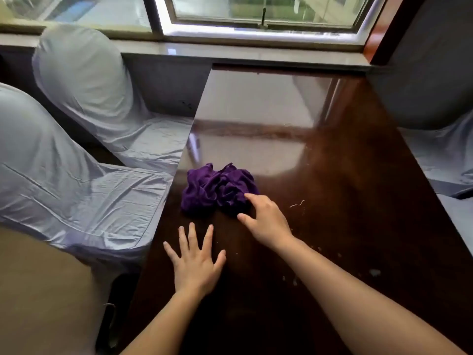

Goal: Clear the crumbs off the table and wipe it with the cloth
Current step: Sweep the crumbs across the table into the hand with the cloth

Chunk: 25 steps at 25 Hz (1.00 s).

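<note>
The table point(332, 175) is dark wood with a glossy, polished finish — its far half mirrors the window point(256, 14). Near its left edge the purple cloth point(217, 190) looks soft, plush and crumpled. The chair covers point(84, 175) are smooth pale fabric — faintly satiny, creased.

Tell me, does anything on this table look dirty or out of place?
Yes. Pale crumbs and a thin curled scrap are scattered on the dark table, to the right of the right hand. The purple cloth lies crumpled, not spread.
</note>
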{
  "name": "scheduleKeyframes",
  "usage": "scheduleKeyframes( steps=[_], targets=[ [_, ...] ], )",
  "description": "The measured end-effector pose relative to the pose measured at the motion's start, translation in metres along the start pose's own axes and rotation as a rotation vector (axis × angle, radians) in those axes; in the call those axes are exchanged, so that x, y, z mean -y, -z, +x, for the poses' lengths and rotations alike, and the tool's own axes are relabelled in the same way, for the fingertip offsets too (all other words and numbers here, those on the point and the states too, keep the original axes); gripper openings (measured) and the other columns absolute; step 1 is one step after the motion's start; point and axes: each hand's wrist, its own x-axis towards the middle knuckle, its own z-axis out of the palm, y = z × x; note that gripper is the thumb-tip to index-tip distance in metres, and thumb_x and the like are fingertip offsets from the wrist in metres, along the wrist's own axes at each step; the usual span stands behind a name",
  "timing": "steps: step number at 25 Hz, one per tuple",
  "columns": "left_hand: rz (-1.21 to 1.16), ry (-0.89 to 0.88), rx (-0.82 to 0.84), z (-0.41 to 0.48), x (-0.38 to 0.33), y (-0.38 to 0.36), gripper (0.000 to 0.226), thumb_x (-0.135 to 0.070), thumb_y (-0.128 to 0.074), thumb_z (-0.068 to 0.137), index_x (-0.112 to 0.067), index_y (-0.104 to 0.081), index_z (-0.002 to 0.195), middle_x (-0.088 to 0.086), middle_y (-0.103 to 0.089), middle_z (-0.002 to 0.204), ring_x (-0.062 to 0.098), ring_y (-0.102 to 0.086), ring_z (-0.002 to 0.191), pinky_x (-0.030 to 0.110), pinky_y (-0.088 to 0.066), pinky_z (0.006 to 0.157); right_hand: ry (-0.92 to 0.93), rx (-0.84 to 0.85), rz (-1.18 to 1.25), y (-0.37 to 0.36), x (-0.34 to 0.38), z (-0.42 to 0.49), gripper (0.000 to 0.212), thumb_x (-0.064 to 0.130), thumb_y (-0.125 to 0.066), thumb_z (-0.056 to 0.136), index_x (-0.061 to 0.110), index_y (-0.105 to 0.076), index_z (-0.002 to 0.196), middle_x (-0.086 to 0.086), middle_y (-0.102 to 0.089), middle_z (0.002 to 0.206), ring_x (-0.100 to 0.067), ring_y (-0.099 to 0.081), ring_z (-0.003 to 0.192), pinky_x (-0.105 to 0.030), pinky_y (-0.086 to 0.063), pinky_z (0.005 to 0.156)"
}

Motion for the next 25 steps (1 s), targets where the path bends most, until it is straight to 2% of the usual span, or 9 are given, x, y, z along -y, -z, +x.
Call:
scheduleKeyframes(
  steps=[5,8,11,14,17,19,21,24,25],
  targets=[
    [0.037,-0.005,-0.138,0.002,0.006,-0.008,0.072,-0.068,-0.024,0.084,-0.037,-0.019,0.149,0.013,-0.016,0.159,0.034,0.001,0.147,0.068,0.002,0.11,0.024,-0.099,-0.18,-0.027,0.007,0.051,0.073,0.049,-0.063,0.085,0.035,-0.028,0.147,-0.008,-0.019,0.159,-0.033,-0.017,0.144,-0.048,-0.03,0.113],
    [0.041,-0.004,-0.137,0.002,0.005,-0.008,0.072,-0.067,-0.027,0.083,-0.036,-0.023,0.148,0.014,-0.02,0.158,0.035,-0.003,0.147,0.069,-0.001,0.11,0.002,-0.011,-0.23,-0.042,0.009,0.078,0.085,0.062,-0.061,0.081,0.045,-0.013,0.148,-0.006,0.002,0.164,-0.037,0.0,0.148,-0.053,-0.018,0.117],
    [0.044,0.0,-0.13,0.003,0.003,-0.008,0.072,-0.067,-0.027,0.083,-0.036,-0.023,0.148,0.014,-0.02,0.158,0.034,-0.003,0.147,0.069,-0.002,0.11,0.002,0.073,-0.296,-0.056,0.007,0.094,0.092,0.07,-0.059,0.078,0.049,-0.004,0.148,-0.004,0.011,0.164,-0.039,0.006,0.148,-0.054,-0.01,0.118],
    [0.041,0.006,-0.129,0.003,0.003,-0.008,0.073,-0.067,-0.029,0.082,-0.036,-0.026,0.148,0.014,-0.023,0.157,0.035,-0.006,0.147,0.069,-0.004,0.11,0.001,0.026,-0.407,-0.067,0.0,0.097,0.085,0.064,-0.061,0.08,0.043,-0.015,0.149,-0.01,0.001,0.164,-0.043,-0.005,0.146,-0.055,-0.016,0.116],
    [0.029,0.004,-0.13,0.003,0.002,-0.007,0.073,-0.066,-0.032,0.081,-0.035,-0.03,0.147,0.015,-0.027,0.156,0.035,-0.01,0.146,0.069,-0.006,0.11,0.066,-0.182,-0.39,-0.063,-0.005,0.095,0.054,0.04,-0.067,0.085,0.029,-0.047,0.134,-0.012,-0.035,0.152,-0.041,-0.038,0.126,-0.048,-0.037,0.102],
    [0.024,0.002,-0.126,0.003,0.002,-0.007,0.073,-0.066,-0.034,0.08,-0.035,-0.031,0.146,0.015,-0.028,0.155,0.035,-0.011,0.146,0.069,-0.007,0.11,0.1,-0.222,-0.216,-0.048,-0.008,0.095,0.039,0.025,-0.067,0.083,0.023,-0.06,0.122,-0.009,-0.056,0.134,-0.035,-0.051,0.114,-0.039,-0.042,0.096],
    [0.012,0.0,-0.129,0.004,0.004,-0.007,0.073,-0.066,-0.035,0.08,-0.035,-0.033,0.145,0.015,-0.029,0.155,0.036,-0.012,0.146,0.069,-0.007,0.11,-0.008,-0.264,0.116,-0.029,-0.008,0.089,0.033,0.018,-0.069,0.078,0.021,-0.067,0.111,-0.003,-0.069,0.112,-0.025,-0.062,0.1,-0.034,-0.048,0.089],
    [0.015,-0.002,-0.129,0.004,0.003,-0.007,0.074,-0.067,-0.033,0.08,-0.035,-0.032,0.146,0.014,-0.028,0.155,0.035,-0.011,0.146,0.069,-0.007,0.11,-0.238,-0.293,0.784,0.006,-0.011,0.053,0.026,0.014,-0.075,0.076,0.026,-0.071,0.099,0.004,-0.073,0.094,-0.016,-0.069,0.087,-0.029,-0.057,0.075],
    [0.02,0.001,-0.127,0.003,0.002,-0.006,0.074,-0.068,-0.031,0.079,-0.036,-0.03,0.146,0.014,-0.026,0.156,0.035,-0.01,0.146,0.069,-0.006,0.11,-0.261,-0.298,0.902,0.017,-0.017,0.034,0.024,0.012,-0.075,0.078,0.027,-0.071,0.097,0.003,-0.073,0.093,-0.015,-0.071,0.084,-0.029,-0.057,0.072]
  ],
)
